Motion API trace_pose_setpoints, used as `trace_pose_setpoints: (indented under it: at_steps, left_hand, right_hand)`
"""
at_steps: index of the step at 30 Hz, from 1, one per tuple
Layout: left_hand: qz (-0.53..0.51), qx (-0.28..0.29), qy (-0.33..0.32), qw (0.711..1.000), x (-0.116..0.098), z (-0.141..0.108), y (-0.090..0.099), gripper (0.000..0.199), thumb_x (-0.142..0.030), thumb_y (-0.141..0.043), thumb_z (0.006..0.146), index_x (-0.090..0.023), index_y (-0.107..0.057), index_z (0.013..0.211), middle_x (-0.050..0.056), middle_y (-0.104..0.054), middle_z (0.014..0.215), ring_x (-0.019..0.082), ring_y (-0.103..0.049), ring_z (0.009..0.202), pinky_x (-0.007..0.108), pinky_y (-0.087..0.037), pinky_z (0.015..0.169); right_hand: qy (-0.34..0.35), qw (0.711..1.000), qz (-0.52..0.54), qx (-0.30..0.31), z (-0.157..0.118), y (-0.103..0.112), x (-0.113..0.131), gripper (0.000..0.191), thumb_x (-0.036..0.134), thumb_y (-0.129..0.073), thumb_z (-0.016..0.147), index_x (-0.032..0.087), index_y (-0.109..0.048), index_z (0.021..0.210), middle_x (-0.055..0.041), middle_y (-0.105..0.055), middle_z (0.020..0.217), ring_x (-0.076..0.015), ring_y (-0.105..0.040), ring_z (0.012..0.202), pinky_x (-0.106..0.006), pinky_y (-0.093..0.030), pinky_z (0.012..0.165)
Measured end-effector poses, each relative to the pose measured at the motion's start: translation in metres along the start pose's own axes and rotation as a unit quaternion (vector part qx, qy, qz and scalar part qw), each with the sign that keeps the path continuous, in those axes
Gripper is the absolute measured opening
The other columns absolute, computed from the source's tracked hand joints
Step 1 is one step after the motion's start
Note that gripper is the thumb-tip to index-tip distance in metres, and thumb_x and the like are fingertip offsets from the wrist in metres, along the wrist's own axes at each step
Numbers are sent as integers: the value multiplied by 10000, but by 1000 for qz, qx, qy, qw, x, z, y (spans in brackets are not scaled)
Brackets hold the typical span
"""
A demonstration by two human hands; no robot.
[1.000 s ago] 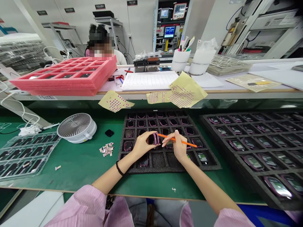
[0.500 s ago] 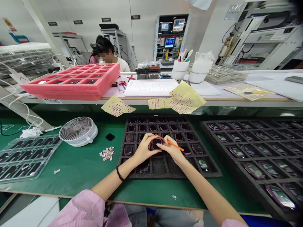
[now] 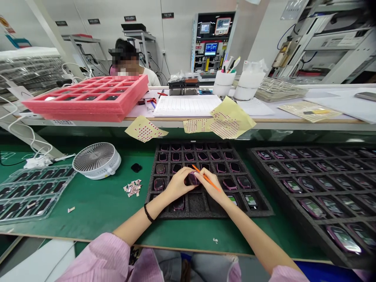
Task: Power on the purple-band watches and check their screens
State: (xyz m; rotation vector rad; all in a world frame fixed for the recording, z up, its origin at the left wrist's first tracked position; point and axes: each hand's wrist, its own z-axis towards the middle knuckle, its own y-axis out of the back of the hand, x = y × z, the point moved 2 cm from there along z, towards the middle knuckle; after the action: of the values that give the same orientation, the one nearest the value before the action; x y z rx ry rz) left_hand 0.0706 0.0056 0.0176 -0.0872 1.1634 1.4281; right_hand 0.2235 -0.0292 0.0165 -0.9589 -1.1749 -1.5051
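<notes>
My left hand is closed around the edge of a smartwatch with a dark face and a purplish frame. My right hand holds a thin orange stick that slants across the fingers, and its fingertips touch the watch's right side. Both hands are above a black foam tray, whose compartments hold several similar watches. Fingers hide part of the held watch and the cells just under it.
A second foam tray of watches lies to the right. Leftward are a white fan, a black square piece, small paper scraps and a clear tray. Yellow dotted sheets overhang the shelf; a person sits behind.
The watch has tilted in my hands, its face now less turned to me. The orange stick slants more steeply, its lower end lower and further left. The view has shifted slightly.
</notes>
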Motion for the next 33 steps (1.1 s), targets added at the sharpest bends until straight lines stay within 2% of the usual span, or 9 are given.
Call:
trace_pose_setpoints:
  at_steps: [4,8,14,19,22,25,29,31,33]
  left_hand:
    - [7,-13,-11,1000,-9,-1,6,400,-263,-744,719,-169,-589,1075,94,-626,1074,219,-595,1015,354,-493,912]
    - [59,22,1,998,-25,-11,1,404,-333,-738,721,-170,-605,1065,89,-618,1060,221,-593,996,339,-499,887]
    - [193,152,37,969,-39,-34,-20,555,-478,-738,707,-164,-599,1144,90,-600,1012,251,-580,926,394,-497,821]
    - [251,165,40,953,-44,-39,-21,715,-594,-639,751,-135,-500,1282,146,-563,1164,308,-525,1058,472,-439,868]
    - [246,177,2,953,-56,-30,-27,535,-519,-568,848,-143,-533,1227,127,-566,1174,275,-526,1059,428,-426,873]
    - [250,216,-46,943,-70,-12,-47,342,-409,-511,914,-155,-580,1133,102,-584,1132,243,-539,1025,382,-420,852]
    - [294,269,-52,916,-84,14,-86,371,-421,-522,901,-117,-585,1104,138,-578,1119,271,-541,1031,395,-418,857]
    - [311,291,-23,904,-88,26,-101,419,-435,-566,869,-85,-582,1101,176,-560,1150,303,-529,1065,417,-416,874]
    - [313,311,0,897,-89,37,-111,435,-417,-646,813,-76,-590,1078,196,-553,1155,324,-520,1087,429,-421,881]
  right_hand:
    - [-10,995,94,-8,2,2,-2,444,507,-678,754,224,-360,627,26,-552,651,-161,-590,668,-272,-442,657]
    - [-30,991,127,-14,-13,9,-3,472,497,-720,712,236,-337,624,-28,-681,741,-216,-666,758,-341,-497,729]
    - [-29,993,-31,-106,-61,35,-11,469,497,-642,778,247,-291,592,-80,-707,741,-240,-688,738,-328,-489,667]
    - [-10,985,-157,-77,-85,50,-2,418,497,-561,834,245,-322,601,-66,-718,763,-233,-697,766,-317,-498,681]
    - [-29,963,-227,-139,-96,72,6,360,481,-448,913,234,-425,652,-57,-712,755,-201,-688,720,-289,-493,668]
    - [-31,906,-358,-222,-105,101,5,386,465,-331,961,221,-471,697,-85,-675,712,-211,-659,646,-292,-462,608]
    - [-20,830,-514,-217,-104,120,-14,452,401,-195,985,192,-502,728,-123,-603,631,-235,-601,562,-307,-397,501]
    - [-13,826,-526,-205,-100,123,-21,485,371,-152,988,170,-536,771,-138,-602,635,-248,-609,595,-317,-418,524]
    - [-1,853,-488,-186,-97,127,-23,489,378,-151,990,157,-556,827,-143,-620,676,-254,-625,644,-329,-450,575]
